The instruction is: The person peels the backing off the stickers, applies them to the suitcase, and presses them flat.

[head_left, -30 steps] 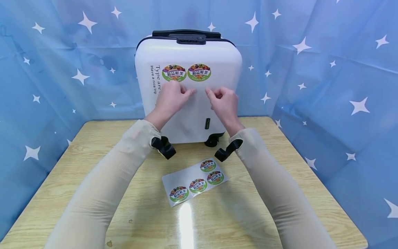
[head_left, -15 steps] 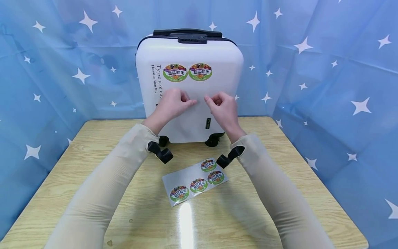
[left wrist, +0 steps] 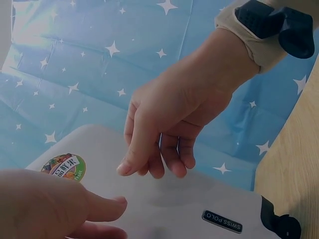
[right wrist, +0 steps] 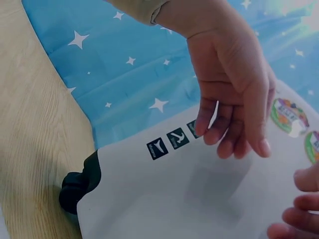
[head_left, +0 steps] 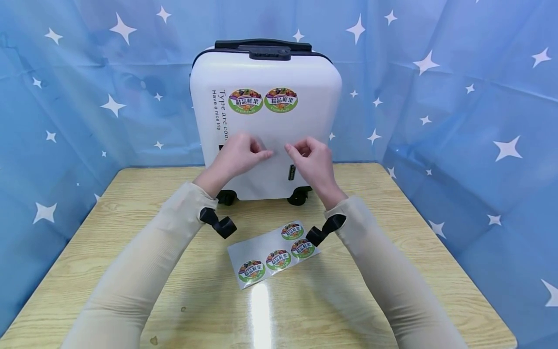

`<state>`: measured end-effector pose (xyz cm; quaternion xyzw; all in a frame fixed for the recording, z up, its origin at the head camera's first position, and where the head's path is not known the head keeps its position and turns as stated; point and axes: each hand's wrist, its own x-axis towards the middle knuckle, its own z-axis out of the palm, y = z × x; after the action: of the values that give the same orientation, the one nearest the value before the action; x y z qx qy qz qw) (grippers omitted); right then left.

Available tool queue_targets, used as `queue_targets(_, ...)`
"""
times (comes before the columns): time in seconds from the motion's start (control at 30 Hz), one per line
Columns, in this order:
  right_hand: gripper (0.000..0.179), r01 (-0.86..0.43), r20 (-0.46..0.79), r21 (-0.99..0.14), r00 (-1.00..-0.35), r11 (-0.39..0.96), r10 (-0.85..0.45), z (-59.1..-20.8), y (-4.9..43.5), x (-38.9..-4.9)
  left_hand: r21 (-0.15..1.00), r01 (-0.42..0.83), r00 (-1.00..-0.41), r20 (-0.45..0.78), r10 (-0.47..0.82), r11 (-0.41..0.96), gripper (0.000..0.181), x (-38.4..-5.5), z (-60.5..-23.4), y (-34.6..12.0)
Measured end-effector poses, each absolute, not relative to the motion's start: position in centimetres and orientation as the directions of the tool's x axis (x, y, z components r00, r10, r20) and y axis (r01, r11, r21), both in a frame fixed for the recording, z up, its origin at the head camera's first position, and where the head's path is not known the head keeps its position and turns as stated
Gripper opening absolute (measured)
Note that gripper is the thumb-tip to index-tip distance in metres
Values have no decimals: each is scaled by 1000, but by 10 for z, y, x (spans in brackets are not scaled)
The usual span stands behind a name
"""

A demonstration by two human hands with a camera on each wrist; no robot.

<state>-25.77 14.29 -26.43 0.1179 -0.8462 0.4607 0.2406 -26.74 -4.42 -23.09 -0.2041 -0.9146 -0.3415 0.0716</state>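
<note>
A white suitcase [head_left: 314, 82] stands upright on the table. Two oval fruit stickers, a left one [head_left: 246, 101] and a right one [head_left: 281, 100], sit side by side on its upper front. Below them my left hand [head_left: 237, 155] hovers with loosely bent fingers and nothing between them. Facing it is my right hand [head_left: 315, 162], also holding nothing, its fingers relaxed in the left wrist view. A gap separates the two thumbs. On the table below lies a sticker sheet [head_left: 257, 248] with several oval stickers left on it.
The wooden table [head_left: 375, 232] carries the suitcase at its back edge. Behind and beside it hangs a blue curtain [head_left: 440, 111] with white stars. Black wheels [head_left: 298, 196] support the suitcase, and a black handle [head_left: 263, 45] tops it.
Both hands have moved down the suitcase front and back from the stickers, uncovering the lower part of the left sticker. The sticker sheet has stayed in place.
</note>
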Motion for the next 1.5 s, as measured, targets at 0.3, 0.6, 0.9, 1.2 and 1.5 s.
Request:
queue_targets(0.3,23,-435,523,-708,-852,556,0,-273,145,-253,602,400,-916,229,330,691,31,-262,-239,-51)
queue_targets(0.6,24,-445,521,-716,-853,538,-12,-276,147,-245,572,358,-931,164,325,738,30,-258,-246,-55)
queue_targets(0.9,21,-452,505,-723,-862,522,-47,-280,151,-236,586,354,-929,131,346,729,25,-252,-256,-56)
queue_targets(1.2,20,-435,475,-733,-877,522,-64,-292,155,-227,600,364,-921,116,372,713,23,-244,-277,-54)
queue_targets(1.5,17,-413,444,-749,-893,517,-71,-305,160,-223,623,372,-914,117,388,688,23,-243,-293,-50)
